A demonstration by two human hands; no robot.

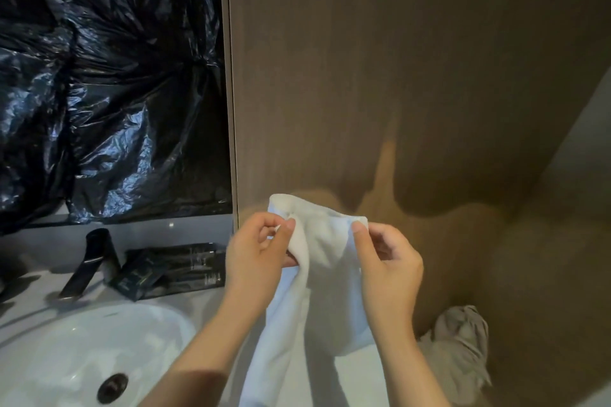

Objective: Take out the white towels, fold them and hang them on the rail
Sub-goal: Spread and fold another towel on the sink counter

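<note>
Both hands pinched the soft white towel (325, 241) along its top edge, left hand (261, 251) and right hand (386, 264) apart, limp cloth drooping below them.

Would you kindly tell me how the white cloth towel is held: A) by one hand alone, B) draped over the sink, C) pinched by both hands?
C: the left hand and right hand each pinch the top edge of the white cloth towel, which hangs below.

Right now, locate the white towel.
Head view, centre: the white towel hangs from the left hand and right hand pinching its top edge, right of the sink.
</note>
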